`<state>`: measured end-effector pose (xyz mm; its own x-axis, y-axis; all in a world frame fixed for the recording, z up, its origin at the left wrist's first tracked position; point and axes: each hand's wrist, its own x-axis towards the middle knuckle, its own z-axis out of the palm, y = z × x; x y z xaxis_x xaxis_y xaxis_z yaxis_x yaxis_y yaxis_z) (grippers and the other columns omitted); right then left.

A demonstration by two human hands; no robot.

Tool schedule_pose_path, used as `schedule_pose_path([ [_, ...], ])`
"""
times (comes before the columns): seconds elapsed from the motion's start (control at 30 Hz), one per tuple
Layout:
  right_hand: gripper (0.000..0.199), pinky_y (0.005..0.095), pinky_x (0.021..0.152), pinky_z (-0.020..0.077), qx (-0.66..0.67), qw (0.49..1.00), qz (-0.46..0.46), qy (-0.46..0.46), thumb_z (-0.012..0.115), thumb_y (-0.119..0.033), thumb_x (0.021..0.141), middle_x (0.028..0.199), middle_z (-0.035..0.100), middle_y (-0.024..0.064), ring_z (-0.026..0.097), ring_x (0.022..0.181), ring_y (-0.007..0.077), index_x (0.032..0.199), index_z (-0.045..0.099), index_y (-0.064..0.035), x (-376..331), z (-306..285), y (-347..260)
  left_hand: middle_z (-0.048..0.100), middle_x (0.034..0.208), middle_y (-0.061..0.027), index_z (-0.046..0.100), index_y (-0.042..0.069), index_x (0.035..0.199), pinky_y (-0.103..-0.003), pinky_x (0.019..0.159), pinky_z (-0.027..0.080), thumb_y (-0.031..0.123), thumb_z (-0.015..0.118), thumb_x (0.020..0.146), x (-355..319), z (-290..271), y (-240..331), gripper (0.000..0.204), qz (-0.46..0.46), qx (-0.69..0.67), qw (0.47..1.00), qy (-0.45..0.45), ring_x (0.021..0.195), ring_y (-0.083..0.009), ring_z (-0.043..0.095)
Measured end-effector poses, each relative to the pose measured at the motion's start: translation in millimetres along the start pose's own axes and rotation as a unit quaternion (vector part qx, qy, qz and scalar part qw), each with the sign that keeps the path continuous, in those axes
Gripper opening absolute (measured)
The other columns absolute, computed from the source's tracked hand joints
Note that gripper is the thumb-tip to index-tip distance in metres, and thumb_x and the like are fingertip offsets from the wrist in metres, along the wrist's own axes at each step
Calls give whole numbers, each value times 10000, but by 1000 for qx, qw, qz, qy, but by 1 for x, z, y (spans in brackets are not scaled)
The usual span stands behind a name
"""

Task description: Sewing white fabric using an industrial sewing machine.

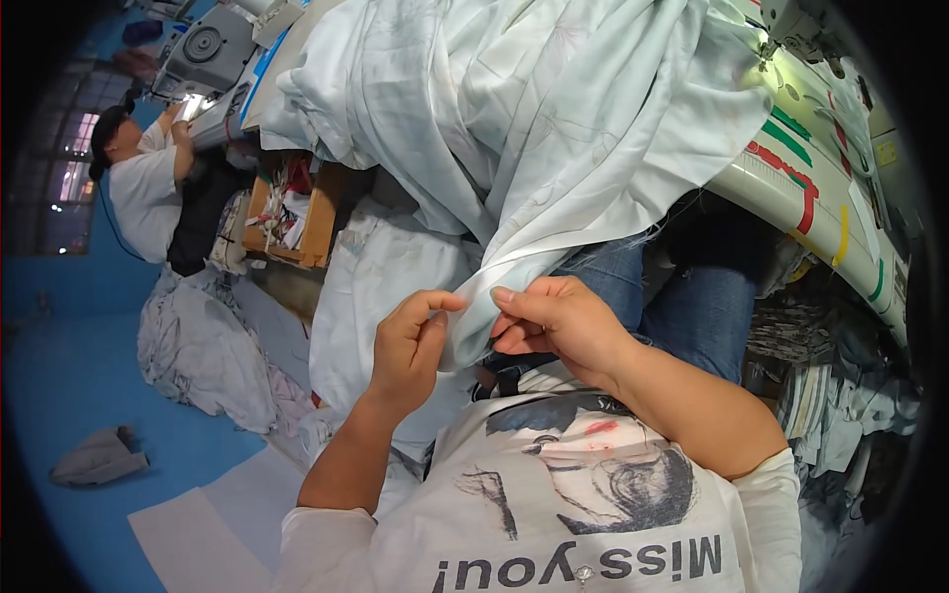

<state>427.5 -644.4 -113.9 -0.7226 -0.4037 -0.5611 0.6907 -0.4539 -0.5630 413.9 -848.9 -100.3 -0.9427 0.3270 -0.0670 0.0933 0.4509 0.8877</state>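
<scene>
A large sheet of pale white-green fabric [534, 109] hangs down from the sewing table [791, 193] into my lap. My left hand [410, 346] pinches the lower edge of this fabric between thumb and fingers. My right hand [559, 321] grips the same edge just to the right, a few centimetres away. Between the two hands the edge is bunched into folds. My blue jeans [692, 301] show under the cloth, and my white printed shirt fills the lower middle.
A sewing machine [806, 30] stands at the top right on the table. More pale cloth [213, 356] lies piled on the blue floor to the left. A wooden box [297, 217] of scraps stands behind. Another person [143, 188] in white works at a machine, top left.
</scene>
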Motion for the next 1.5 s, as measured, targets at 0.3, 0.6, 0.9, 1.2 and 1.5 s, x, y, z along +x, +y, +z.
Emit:
schedule_pose_path([
  [0.3, 284, 226, 655, 495, 7, 999, -14, -35, 620, -306, 906, 791, 665, 49, 595, 654, 96, 770, 643, -58, 7, -3, 6, 491, 729, 30, 559, 44, 742, -211, 552, 319, 41, 758, 713, -1, -10, 2, 201, 4, -22, 997, -74, 626, -54, 420],
  [0.6, 267, 209, 691, 489, -59, 996, 20, -58, 564, -281, 942, 900, 657, 44, 601, 724, 83, 1045, 632, -44, -26, -31, 9, 621, 778, -117, 636, 4, 776, -277, 559, 438, -35, 731, 681, 22, -100, 120, 140, 294, 382, 873, 73, 641, -196, 578],
  [0.9, 187, 196, 674, 490, -34, 999, 5, -11, 589, -215, 924, 889, 658, 23, 597, 714, 68, 991, 640, -48, -49, -62, 9, 630, 802, -79, 612, -14, 766, -204, 523, 368, -48, 679, 777, 37, -103, 130, 76, 321, 304, 867, 231, 576, -70, 483],
  [1.2, 465, 390, 757, 492, -543, 476, -628, 290, 701, 50, 635, 1030, 604, 152, 588, 895, 337, 1084, 593, -13, -99, -35, -77, 587, 803, -69, 533, -2, 839, -207, 569, 391, -41, 614, 830, 10, -89, 140, 91, 426, 122, 879, 178, 578, -111, 501],
  [1.5, 247, 373, 768, 536, -619, 596, -500, 105, 675, -10, 645, 851, 653, 102, 643, 778, 273, 890, 650, -12, -177, -52, -55, 633, 1079, -165, 618, 27, 1104, -332, 856, 485, 145, 602, 854, 73, 4, 192, 277, 232, -6, 724, -649, 955, -279, 612],
])
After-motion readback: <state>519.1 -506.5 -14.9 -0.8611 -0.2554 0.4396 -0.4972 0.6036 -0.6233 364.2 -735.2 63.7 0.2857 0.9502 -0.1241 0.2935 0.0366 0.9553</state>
